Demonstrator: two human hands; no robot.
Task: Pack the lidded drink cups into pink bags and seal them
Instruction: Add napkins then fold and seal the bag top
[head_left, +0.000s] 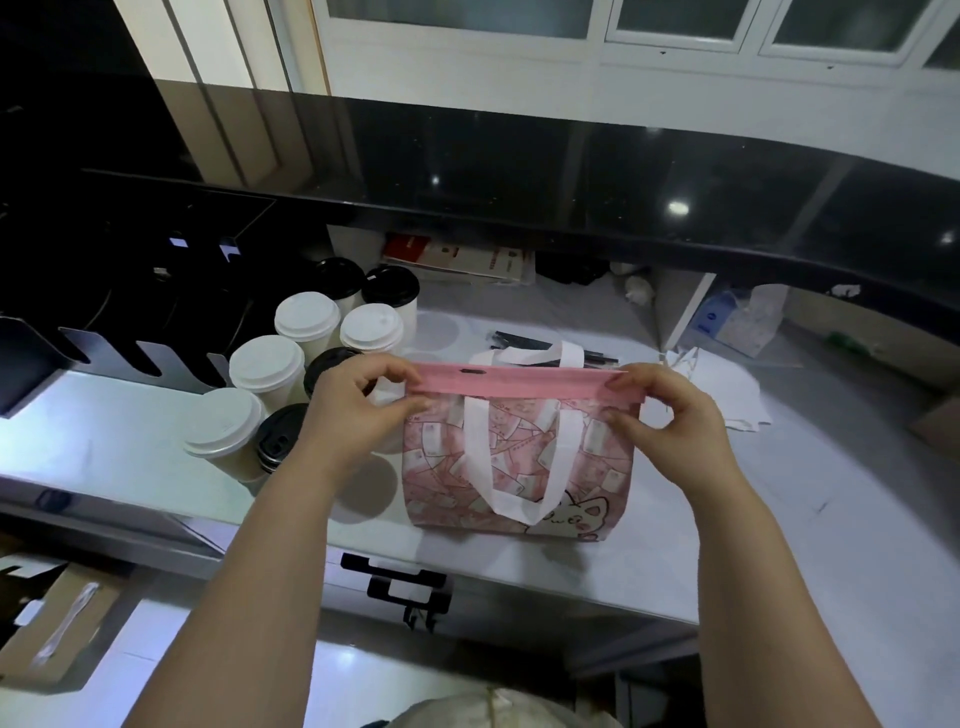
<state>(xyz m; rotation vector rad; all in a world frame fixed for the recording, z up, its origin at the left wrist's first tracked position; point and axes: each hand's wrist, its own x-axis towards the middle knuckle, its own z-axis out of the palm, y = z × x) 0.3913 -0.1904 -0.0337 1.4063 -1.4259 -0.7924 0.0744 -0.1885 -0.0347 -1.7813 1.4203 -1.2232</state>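
Observation:
A pink printed bag (519, 467) with white handles and a cat drawing stands upright on the white counter (727, 545). Its plain pink top strip (519, 380) lies folded flat across the mouth. My left hand (363, 400) pinches the strip's left end and my right hand (660, 410) pinches its right end. What the bag holds is hidden. Left of the bag stand several lidded paper cups: white-lidded cups (306, 317) and black-lidded cups (389, 287), close together.
A black slotted rack (130, 291) stands at the far left behind the cups. A raised black ledge (623, 197) runs across the back. Dark straws (519, 340), white bags (717, 384), a tissue pack (737, 317) and booklets (462, 260) lie behind the bag. A cardboard box (62, 634) sits below left.

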